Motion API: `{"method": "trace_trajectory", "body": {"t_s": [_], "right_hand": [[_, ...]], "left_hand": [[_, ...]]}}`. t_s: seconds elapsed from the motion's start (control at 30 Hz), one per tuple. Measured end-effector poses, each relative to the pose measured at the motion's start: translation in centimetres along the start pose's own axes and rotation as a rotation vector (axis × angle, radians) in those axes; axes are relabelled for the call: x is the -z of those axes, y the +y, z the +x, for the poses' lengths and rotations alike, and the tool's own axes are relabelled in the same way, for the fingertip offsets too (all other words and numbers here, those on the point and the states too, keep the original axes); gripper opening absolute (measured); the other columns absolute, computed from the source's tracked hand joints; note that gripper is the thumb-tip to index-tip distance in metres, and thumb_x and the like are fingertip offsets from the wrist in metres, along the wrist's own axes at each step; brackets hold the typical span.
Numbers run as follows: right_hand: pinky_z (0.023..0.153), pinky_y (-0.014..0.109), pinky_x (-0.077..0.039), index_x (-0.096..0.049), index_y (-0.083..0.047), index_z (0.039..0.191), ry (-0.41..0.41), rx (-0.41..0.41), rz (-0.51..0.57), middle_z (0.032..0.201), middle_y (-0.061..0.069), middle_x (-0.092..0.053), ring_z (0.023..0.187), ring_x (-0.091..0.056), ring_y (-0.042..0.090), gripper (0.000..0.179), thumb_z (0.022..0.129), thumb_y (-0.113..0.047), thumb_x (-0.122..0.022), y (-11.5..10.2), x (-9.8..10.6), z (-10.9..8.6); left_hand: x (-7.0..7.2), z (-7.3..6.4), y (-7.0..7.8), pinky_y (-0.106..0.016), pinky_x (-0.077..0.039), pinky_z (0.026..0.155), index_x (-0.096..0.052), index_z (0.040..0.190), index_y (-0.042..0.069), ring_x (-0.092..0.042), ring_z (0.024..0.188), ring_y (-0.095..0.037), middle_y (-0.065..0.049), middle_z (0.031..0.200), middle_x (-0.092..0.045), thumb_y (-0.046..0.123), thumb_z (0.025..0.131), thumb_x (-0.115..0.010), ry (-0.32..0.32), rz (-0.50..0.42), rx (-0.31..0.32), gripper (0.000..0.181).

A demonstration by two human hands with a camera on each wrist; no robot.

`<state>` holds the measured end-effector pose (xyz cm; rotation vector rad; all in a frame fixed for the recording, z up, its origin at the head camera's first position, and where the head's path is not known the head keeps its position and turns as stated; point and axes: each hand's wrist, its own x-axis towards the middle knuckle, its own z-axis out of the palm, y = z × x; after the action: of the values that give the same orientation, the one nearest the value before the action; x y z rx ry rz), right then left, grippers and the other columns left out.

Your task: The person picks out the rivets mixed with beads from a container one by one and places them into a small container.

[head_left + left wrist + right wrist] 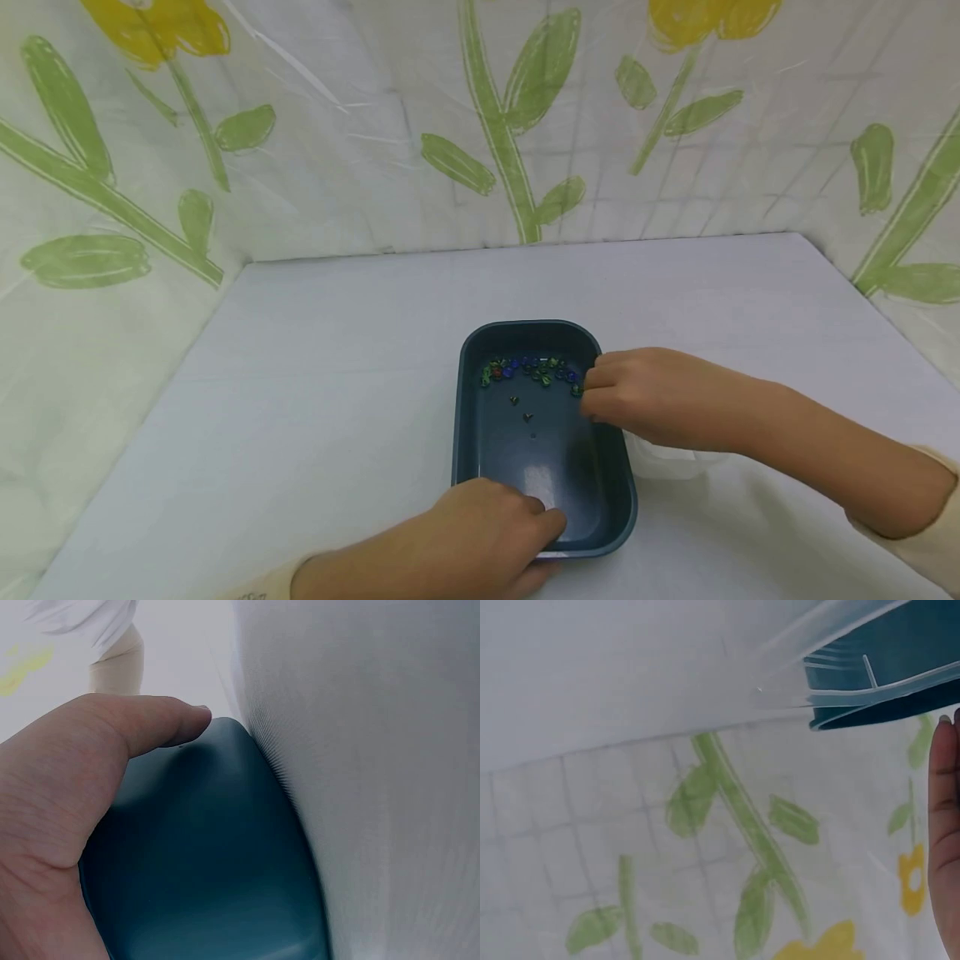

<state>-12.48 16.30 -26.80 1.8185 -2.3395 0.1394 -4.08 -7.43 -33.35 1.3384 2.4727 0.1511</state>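
A dark blue-green rectangular tray [555, 467] sits on the table. Shiny green and blue glass marbles [546, 367] line its far end, with a reddish one at the left. Two small dark bits [528, 417] lie nearer its middle. My left hand [498, 533] grips the near rim; in the left wrist view its thumb [165, 724] lies along the tray's edge [225, 825]. Over the right rim, beside the marbles, is my right hand [637, 396], fingers bent and tips pointing down into the tray. I cannot tell whether its hidden fingertips pinch anything.
A clear plastic container [675, 462] stands against the tray's right side, partly under my right forearm. White cloth covers the table [300, 400]. A whitish sheet [337, 125] painted with flowers hangs behind and at both sides.
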Motion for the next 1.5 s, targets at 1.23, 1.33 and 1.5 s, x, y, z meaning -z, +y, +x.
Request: {"method": "trace_trajectory", "body": {"t_s": [1.23, 1.33, 1.5], "right_hand": [[0.068, 0.020, -0.052, -0.071, -0.014, 0.091, 0.098, -0.103, 0.051, 0.089, -0.008, -0.065, 0.080, -0.062, 0.008, 0.037, 0.065, 0.005, -0.089, 0.5, -0.6, -5.1], [0.068, 0.020, -0.052, -0.071, -0.013, 0.092, 0.100, -0.101, 0.053, 0.090, -0.007, -0.065, 0.081, -0.061, 0.009, 0.037, 0.064, 0.005, -0.089, 0.5, -0.7, -5.2], [0.068, 0.020, -0.052, -0.072, -0.013, 0.092, 0.101, -0.108, 0.060, 0.090, -0.007, -0.065, 0.080, -0.061, 0.009, 0.036, 0.065, 0.004, -0.089, 0.5, -0.8, -5.3]], "left_hand": [[-0.1, 0.2, 0.1, -0.014, -0.039, 0.053, -0.066, 0.102, 0.025, -0.042, 0.054, 0.005, 0.018, 0.069, -0.057, 0.047, 0.098, -0.061, 0.016, 0.026, 0.003, 0.022], [-0.1, 0.2, 0.1, -0.014, -0.039, 0.053, -0.066, 0.102, 0.025, -0.042, 0.054, 0.005, 0.018, 0.069, -0.057, 0.047, 0.098, -0.061, 0.016, 0.028, 0.002, 0.022], [-0.1, 0.1, 0.1, -0.013, -0.039, 0.052, -0.066, 0.102, 0.025, -0.041, 0.053, 0.006, 0.018, 0.068, -0.057, 0.046, 0.098, -0.061, 0.019, 0.032, -0.001, 0.022]]}}
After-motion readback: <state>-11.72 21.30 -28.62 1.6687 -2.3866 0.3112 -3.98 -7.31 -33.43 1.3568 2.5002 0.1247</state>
